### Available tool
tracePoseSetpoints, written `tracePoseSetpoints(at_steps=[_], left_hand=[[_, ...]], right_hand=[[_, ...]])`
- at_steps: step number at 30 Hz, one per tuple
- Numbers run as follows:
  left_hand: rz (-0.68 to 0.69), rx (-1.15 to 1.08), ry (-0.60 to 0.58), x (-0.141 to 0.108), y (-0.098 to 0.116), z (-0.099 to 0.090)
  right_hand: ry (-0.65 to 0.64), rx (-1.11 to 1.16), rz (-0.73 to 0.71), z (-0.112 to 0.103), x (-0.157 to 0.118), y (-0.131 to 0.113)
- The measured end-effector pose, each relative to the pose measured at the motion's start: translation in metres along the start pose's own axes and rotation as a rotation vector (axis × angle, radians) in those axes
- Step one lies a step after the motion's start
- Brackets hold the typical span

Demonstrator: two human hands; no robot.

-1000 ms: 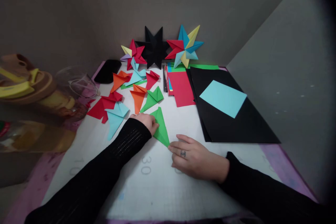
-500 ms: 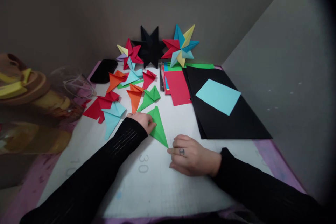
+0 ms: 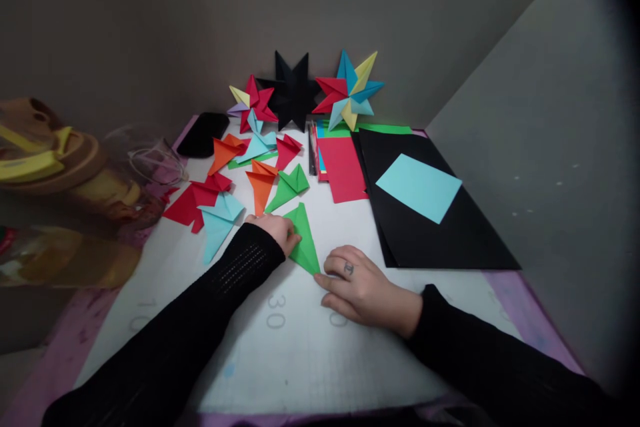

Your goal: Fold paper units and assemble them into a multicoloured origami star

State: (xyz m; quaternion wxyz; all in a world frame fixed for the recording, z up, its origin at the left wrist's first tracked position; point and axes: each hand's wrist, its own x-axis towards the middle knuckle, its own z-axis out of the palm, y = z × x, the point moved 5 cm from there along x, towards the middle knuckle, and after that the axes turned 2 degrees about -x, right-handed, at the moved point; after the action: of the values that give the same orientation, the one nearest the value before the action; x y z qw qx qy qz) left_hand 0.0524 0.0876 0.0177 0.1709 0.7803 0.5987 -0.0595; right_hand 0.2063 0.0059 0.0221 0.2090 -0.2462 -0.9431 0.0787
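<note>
A green folded paper [image 3: 305,243] lies on the white mat, with a pointed end toward me. My left hand [image 3: 274,228] is closed over its left edge, thumb and curled fingers against the paper; the part beneath is hidden. At the near tip, the forefinger of my right hand [image 3: 355,283] touches the paper. The right thumb stands apart below that finger, and a ring-like mark shows on another finger. Just beyond the left hand lie a folded green piece [image 3: 287,187] and an orange piece [image 3: 261,183]. A light blue folded piece [image 3: 220,220] rests by the left wrist.
Red folded pieces [image 3: 193,203] lie at the left. Paper stars [image 3: 295,90] lean on the back wall. Red paper sheets [image 3: 343,170] and black sheets [image 3: 440,240] bearing a light blue sheet [image 3: 419,187] lie right. A phone [image 3: 204,135] and a brown-lidded bottle [image 3: 65,167] are left.
My right hand has shifted slightly up; its forefinger now reaches out onto the green paper's tip, and the thumb has parted from it. The left hand keeps its place. The whole view has shifted slightly.
</note>
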Motion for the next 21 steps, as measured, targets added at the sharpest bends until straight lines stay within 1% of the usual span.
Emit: tracePoseSetpoints(at_steps=[4,10,15,19,21], left_hand=[[-0.028,0.013,0.018,-0.0008,0.0006,-0.0008],[-0.032,0.016,0.012,0.0008,0.0008,-0.0012],[-0.038,0.013,-0.005,0.0007,0.0005,-0.0011],[-0.035,0.014,0.002,0.0007,0.0009,0.0005],[-0.014,0.020,0.027,0.0007,0.0019,0.0013]], right_hand=[[-0.039,-0.013,-0.033,0.0007,0.0012,-0.0044],[-0.078,-0.027,-0.066,0.0032,0.0000,-0.0061],[-0.082,-0.071,-0.095,0.0033,-0.0015,-0.0075],[-0.048,-0.126,-0.051,0.0025,-0.0012,-0.0071],[-0.051,-0.165,-0.037,0.0044,-0.0016,-0.0075]])
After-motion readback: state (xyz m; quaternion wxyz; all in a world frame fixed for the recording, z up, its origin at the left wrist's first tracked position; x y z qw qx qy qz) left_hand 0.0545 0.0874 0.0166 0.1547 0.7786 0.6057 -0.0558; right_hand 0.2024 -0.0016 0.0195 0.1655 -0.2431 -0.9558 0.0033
